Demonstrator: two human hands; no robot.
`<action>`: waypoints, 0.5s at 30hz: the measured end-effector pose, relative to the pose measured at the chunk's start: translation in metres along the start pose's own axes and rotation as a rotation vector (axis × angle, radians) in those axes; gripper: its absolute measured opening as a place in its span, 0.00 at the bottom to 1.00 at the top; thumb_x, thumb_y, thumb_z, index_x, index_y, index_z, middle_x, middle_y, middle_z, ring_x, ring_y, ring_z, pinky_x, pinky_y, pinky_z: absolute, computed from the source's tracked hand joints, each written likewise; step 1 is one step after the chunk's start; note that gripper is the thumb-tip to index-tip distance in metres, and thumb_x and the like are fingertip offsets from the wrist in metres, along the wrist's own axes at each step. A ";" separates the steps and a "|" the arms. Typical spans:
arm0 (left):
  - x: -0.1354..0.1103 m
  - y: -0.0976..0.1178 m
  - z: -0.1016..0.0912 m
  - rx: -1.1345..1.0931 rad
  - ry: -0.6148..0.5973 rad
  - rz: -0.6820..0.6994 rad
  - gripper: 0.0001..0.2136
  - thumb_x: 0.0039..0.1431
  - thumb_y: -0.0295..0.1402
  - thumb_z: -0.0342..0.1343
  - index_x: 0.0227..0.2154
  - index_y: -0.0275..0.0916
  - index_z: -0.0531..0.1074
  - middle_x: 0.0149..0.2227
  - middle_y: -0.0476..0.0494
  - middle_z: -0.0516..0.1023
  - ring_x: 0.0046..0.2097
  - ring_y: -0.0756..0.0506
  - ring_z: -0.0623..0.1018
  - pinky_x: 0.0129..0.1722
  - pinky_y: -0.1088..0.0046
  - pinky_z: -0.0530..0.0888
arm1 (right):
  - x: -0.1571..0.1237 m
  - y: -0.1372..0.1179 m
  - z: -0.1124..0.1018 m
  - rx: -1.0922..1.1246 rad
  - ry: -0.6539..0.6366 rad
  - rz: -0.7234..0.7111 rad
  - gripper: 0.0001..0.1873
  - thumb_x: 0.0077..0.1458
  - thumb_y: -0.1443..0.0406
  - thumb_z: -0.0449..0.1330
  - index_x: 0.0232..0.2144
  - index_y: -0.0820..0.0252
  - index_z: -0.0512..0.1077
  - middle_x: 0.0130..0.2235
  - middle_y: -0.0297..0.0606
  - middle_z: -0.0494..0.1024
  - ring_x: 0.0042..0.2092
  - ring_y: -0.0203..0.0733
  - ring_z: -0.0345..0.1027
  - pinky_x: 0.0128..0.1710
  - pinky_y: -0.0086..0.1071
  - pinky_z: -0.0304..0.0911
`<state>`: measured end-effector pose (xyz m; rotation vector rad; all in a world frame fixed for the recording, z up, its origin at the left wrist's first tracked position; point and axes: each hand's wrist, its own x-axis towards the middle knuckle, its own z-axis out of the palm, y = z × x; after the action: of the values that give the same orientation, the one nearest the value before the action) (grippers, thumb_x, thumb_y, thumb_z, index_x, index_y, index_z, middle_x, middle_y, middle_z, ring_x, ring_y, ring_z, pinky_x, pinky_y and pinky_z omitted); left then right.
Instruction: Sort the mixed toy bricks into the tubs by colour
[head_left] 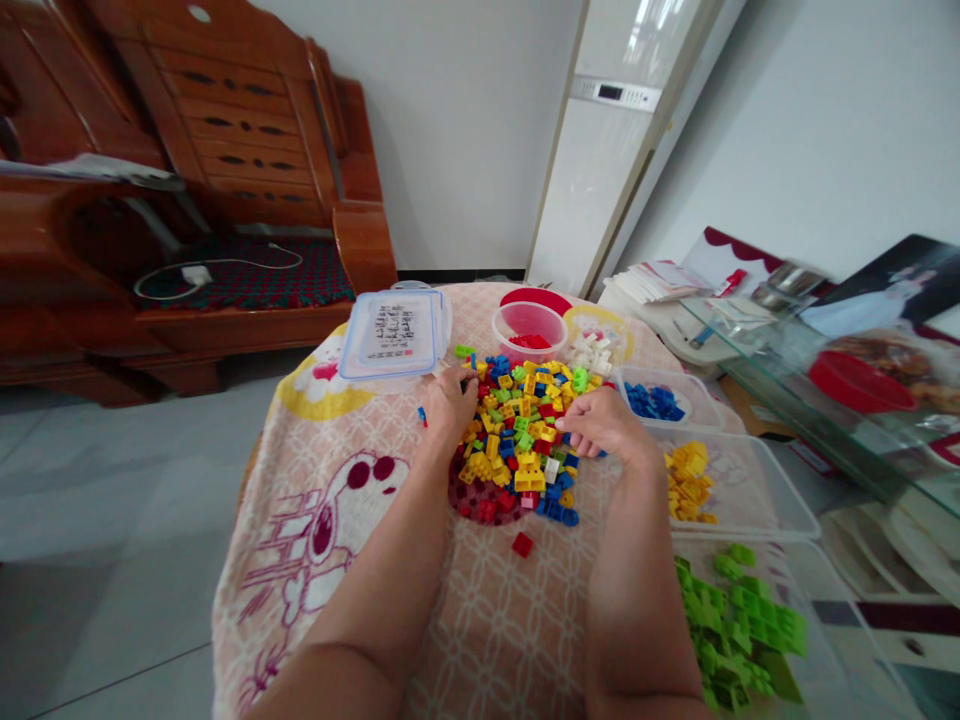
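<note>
A mixed pile of toy building bricks (517, 420) in yellow, blue, red, green and white lies in the middle of the round table. At the pile's left edge is my left hand (452, 402), its fingers curled inward; a small dark piece shows by the fingertips, but what they grip is unclear. My right hand (604, 422) is over the pile's right side with fingers bent and closed together. Anything inside that hand is hidden. One red brick (523, 545) lies apart in front of the pile, and a small blue-and-red piece (422, 415) sits left of my left hand.
Along the right are clear boxes of blue bricks (654, 401), yellow bricks (688, 482) and green bricks (739, 625). Behind the pile stand a round tub (531, 322) with red bricks and some white bricks (592, 355). A blue-edged lid (394, 335) lies back left on the patterned cloth (517, 640).
</note>
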<state>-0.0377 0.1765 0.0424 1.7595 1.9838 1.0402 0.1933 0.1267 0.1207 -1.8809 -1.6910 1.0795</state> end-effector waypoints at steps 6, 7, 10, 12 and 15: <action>-0.004 0.028 -0.014 -0.070 -0.018 0.217 0.11 0.59 0.31 0.55 0.36 0.37 0.83 0.40 0.41 0.84 0.42 0.43 0.80 0.47 0.69 0.74 | 0.010 0.014 -0.005 0.029 0.248 -0.066 0.12 0.59 0.63 0.60 0.24 0.59 0.73 0.19 0.32 0.76 0.22 0.38 0.73 0.21 0.25 0.65; -0.007 0.036 -0.016 -0.088 -0.110 0.269 0.10 0.59 0.32 0.55 0.35 0.38 0.83 0.38 0.42 0.84 0.39 0.44 0.80 0.44 0.70 0.74 | 0.011 0.016 -0.006 0.036 0.280 -0.069 0.12 0.59 0.62 0.59 0.24 0.59 0.73 0.20 0.32 0.76 0.22 0.38 0.74 0.21 0.25 0.65; -0.019 0.057 -0.019 -0.084 -0.381 0.439 0.09 0.57 0.30 0.58 0.32 0.40 0.84 0.35 0.46 0.85 0.37 0.46 0.80 0.40 0.73 0.72 | 0.012 0.019 -0.009 0.074 0.363 -0.074 0.11 0.58 0.61 0.58 0.27 0.59 0.74 0.21 0.32 0.76 0.23 0.39 0.74 0.22 0.26 0.67; -0.028 0.069 -0.017 -0.028 -0.527 0.526 0.07 0.54 0.29 0.60 0.30 0.42 0.84 0.33 0.47 0.85 0.37 0.45 0.80 0.38 0.73 0.71 | 0.011 0.020 -0.011 0.115 0.412 -0.084 0.11 0.58 0.60 0.58 0.28 0.59 0.74 0.21 0.32 0.76 0.23 0.39 0.74 0.23 0.27 0.68; -0.039 0.081 -0.012 0.051 -0.619 0.597 0.05 0.49 0.28 0.64 0.29 0.43 0.84 0.32 0.45 0.84 0.37 0.43 0.81 0.35 0.73 0.70 | 0.010 0.022 -0.012 0.146 0.456 -0.098 0.11 0.58 0.59 0.58 0.28 0.58 0.74 0.22 0.33 0.77 0.23 0.39 0.73 0.22 0.27 0.68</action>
<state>0.0224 0.1350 0.0959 2.3966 1.1462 0.4709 0.2164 0.1348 0.1097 -1.7636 -1.3863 0.6515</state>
